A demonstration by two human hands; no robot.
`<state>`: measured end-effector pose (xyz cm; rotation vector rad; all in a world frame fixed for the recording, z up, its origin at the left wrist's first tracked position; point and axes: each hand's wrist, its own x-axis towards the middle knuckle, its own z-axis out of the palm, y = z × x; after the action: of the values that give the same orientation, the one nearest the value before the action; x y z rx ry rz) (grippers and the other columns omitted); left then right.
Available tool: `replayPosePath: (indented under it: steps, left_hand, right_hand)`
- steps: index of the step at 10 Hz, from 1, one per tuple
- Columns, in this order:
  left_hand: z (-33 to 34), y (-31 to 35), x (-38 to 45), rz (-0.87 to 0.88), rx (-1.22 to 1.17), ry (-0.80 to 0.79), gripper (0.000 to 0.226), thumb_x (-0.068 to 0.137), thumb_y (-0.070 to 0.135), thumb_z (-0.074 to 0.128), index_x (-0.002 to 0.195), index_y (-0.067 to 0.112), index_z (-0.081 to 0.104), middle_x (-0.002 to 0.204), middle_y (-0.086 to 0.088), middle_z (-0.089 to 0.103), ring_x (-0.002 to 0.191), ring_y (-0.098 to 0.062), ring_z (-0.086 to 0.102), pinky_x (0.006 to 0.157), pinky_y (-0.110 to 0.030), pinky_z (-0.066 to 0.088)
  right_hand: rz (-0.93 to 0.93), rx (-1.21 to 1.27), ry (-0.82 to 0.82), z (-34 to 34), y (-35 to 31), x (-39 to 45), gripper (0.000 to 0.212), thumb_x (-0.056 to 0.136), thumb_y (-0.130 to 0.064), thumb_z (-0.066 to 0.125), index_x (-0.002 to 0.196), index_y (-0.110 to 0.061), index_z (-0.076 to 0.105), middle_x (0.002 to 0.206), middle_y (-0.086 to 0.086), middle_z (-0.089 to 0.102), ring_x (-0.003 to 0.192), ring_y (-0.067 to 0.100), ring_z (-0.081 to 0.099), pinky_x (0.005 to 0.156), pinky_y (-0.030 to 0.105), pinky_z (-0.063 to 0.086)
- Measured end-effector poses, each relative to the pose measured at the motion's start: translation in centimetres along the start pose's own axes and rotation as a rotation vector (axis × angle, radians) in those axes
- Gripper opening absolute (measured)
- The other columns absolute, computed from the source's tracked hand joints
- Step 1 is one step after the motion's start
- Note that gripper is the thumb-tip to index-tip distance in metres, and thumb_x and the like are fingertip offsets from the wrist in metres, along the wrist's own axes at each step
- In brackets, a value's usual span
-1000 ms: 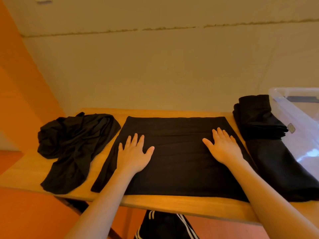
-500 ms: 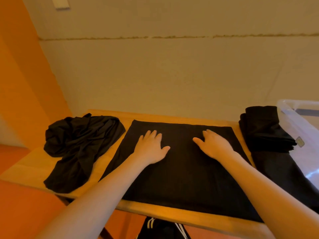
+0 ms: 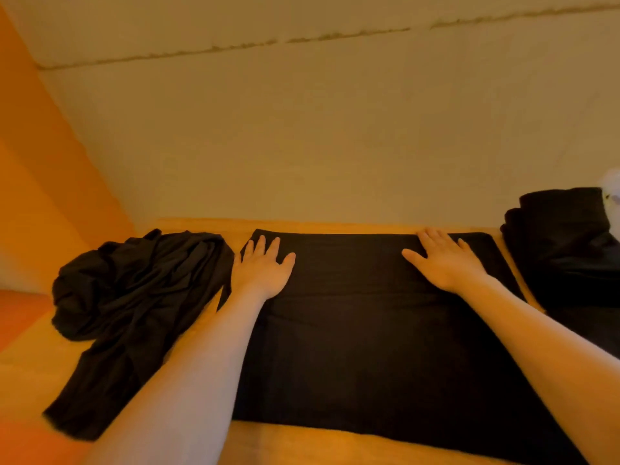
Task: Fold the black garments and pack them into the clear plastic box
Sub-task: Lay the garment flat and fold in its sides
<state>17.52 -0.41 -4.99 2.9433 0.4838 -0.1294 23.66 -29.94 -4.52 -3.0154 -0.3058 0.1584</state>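
1. Flat black garment [image 3: 369,323] — spread smooth across the middle of the wooden tabletop [image 3: 302,441], reaching from near the far edge to near the front edge.
2. Left hand [image 3: 263,268] — palm down, fingers straight and slightly spread, pressing the garment's far left corner; grips nothing.
3. Right hand [image 3: 446,260] — palm down, fingers straight, fingertips at the garment's far edge toward its right corner; grips nothing. The two hands lie well apart.
4. Crumpled black garment [image 3: 134,303] — heaped at the left end of the tabletop, just beside the flat garment's left edge.
5. Folded black garment [image 3: 563,243] — at the right end of the tabletop, near the far edge.
6. Clear plastic box [image 3: 612,189] — only a pale corner shows at the frame's right edge, beside the folded garment.
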Motion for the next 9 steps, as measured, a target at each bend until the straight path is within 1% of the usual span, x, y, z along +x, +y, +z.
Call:
replayPosePath:
  steps: [1,4,6,8,9]
  left_hand:
    - [0.0,-0.1,0.0,-0.006,0.003,0.005,0.063,0.095,0.059,0.015,0.15,0.03,0.005,0.159,0.0,-0.002,0.146,-0.021,-0.005,0.117,-0.043,0.002]
    - [0.4,-0.2,0.5,-0.009,-0.011,0.041,0.063,0.095,0.059,0.016,0.15,0.031,0.006,0.159,0.001,-0.001,0.146,-0.021,-0.004,0.117,-0.043,0.002]
    - [0.1,0.2,1.1,-0.011,-0.019,-0.005,0.064,0.095,0.059,0.015,0.151,0.03,0.006,0.159,0.0,-0.001,0.146,-0.022,-0.003,0.117,-0.044,0.002]
    - [0.5,0.5,1.9,-0.021,-0.061,0.101,0.058,0.098,0.051,0.022,0.15,0.026,0.017,0.158,-0.001,0.009,0.145,-0.022,0.004,0.118,-0.042,0.008]
    - [0.5,0.7,2.3,-0.031,-0.036,0.098,0.057,0.099,0.049,0.019,0.15,0.026,0.013,0.158,-0.002,0.007,0.146,-0.022,0.003,0.118,-0.041,0.006]
  right_hand:
    - [-0.001,0.006,0.007,0.0,-0.1,0.0,0.069,0.094,-0.057,0.019,0.149,-0.018,0.007,0.157,0.001,0.004,0.145,0.017,0.002,0.116,0.042,0.005]
    - [0.024,0.013,0.025,0.5,-0.1,0.7,0.071,0.094,-0.059,0.018,0.15,-0.018,0.006,0.158,0.0,0.003,0.145,0.017,0.0,0.116,0.042,0.005]
    - [0.002,-0.005,0.006,0.3,-0.1,1.6,0.071,0.094,-0.058,0.02,0.15,-0.016,0.008,0.157,0.002,0.005,0.145,0.019,0.002,0.116,0.044,0.006]
    - [0.009,0.008,0.037,0.3,-0.1,3.0,0.069,0.095,-0.057,0.021,0.15,-0.017,0.009,0.157,0.003,0.006,0.145,0.019,0.003,0.116,0.043,0.006]
    - [0.005,0.002,0.031,0.1,-0.3,3.9,0.069,0.095,-0.056,0.021,0.15,-0.016,0.008,0.157,0.003,0.006,0.145,0.02,0.003,0.116,0.044,0.006]
